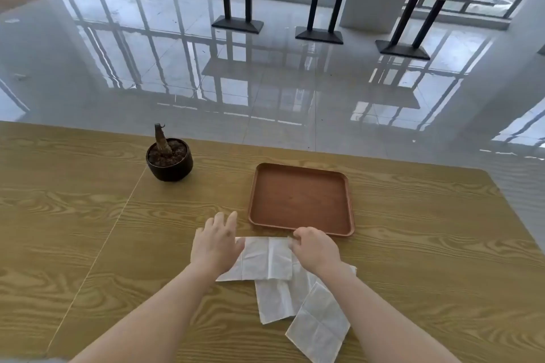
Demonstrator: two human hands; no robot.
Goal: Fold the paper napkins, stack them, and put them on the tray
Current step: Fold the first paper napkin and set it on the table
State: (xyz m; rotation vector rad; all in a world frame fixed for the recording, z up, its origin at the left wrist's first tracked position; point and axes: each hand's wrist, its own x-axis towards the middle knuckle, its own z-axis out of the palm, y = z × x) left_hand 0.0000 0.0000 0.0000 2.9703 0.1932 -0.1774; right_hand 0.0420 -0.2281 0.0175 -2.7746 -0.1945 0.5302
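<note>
Three white paper napkins lie overlapping on the wooden table. The top napkin (pixel 265 258) lies flat just in front of the brown tray (pixel 300 168), which holds nothing. My left hand (pixel 215 244) rests flat with straight fingers on that napkin's left end. My right hand (pixel 317 247) has curled fingers pinching its right edge. A second napkin (pixel 278 300) lies partly under it, and a third napkin (pixel 320 326) lies tilted nearest me, partly under my right forearm.
A dark round pot (pixel 169 162) with a bare plant stump stands at the back left of the table (pixel 88 215). The table's far edge runs just behind the tray. Beyond it is glossy floor and a long counter on black legs.
</note>
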